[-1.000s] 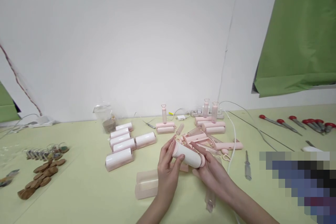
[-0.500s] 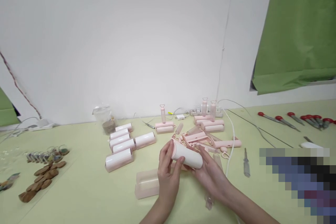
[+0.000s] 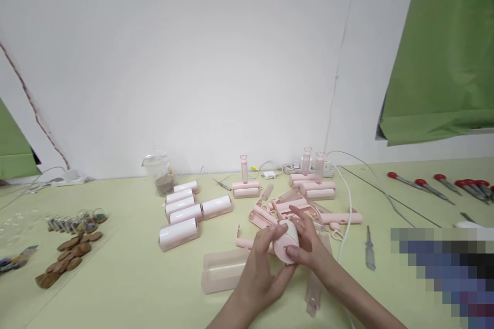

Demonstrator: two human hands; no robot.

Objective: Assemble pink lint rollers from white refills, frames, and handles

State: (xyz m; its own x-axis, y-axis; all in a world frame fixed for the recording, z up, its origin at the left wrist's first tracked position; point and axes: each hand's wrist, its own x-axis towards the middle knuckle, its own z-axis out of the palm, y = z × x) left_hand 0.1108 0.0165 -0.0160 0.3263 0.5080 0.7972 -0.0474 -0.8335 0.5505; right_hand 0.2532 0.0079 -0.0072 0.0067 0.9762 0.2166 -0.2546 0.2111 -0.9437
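Note:
Between both hands is a white roll (image 3: pixel 286 243), its round pinkish end turned toward me. My left hand (image 3: pixel 264 267) grips it from the left, fingers over the top and thumb beneath. My right hand (image 3: pixel 311 244) holds the right side, with a digit pressed on the end face. Behind the hands lies a pile of pink plastic parts (image 3: pixel 295 205). A translucent pinkish case (image 3: pixel 222 271) rests on the table left of my left hand, partly covered by it.
Several white rolls (image 3: pixel 179 234) lie to the left. Wooden slices (image 3: pixel 64 262) are farther left. A screwdriver (image 3: pixel 369 252) and red-handled tools (image 3: pixel 432 190) are at right. A white cable (image 3: pixel 347 221) runs beside my right arm.
The roll has turned so its end faces me, and both hands have shifted right around it. Pink parts once behind my left hand now show. The view has shifted slightly.

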